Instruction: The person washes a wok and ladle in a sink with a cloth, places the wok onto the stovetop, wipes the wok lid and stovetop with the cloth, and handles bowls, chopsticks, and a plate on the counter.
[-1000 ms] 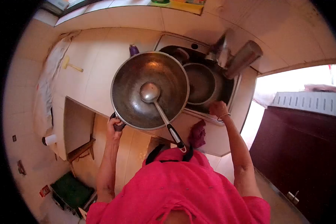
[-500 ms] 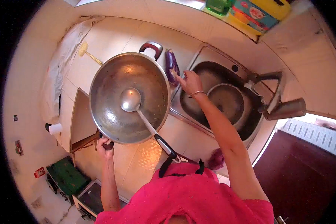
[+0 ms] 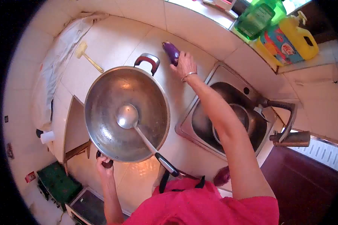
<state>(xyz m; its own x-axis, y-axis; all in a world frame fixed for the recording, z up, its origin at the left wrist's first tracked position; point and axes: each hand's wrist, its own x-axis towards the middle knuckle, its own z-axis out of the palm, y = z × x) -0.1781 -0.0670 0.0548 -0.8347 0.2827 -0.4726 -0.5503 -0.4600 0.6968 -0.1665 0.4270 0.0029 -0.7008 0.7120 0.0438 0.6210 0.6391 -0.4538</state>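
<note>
A left hand (image 3: 104, 171) is gripping the near handle (image 3: 108, 164) of a wok (image 3: 146, 101) holding a ladle (image 3: 126, 115). Rightward, an eggplant (image 3: 171, 51) is lying on the counter (image 3: 112, 32), its long axis slanting toward the nearer right hand (image 3: 186, 67), whose fingers are touching its near end; their closure is unclear.

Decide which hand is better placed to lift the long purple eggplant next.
Probably the right hand: its fingers touch the eggplant, while the left hand grips the dark handle of the round grey metal wok.
</note>
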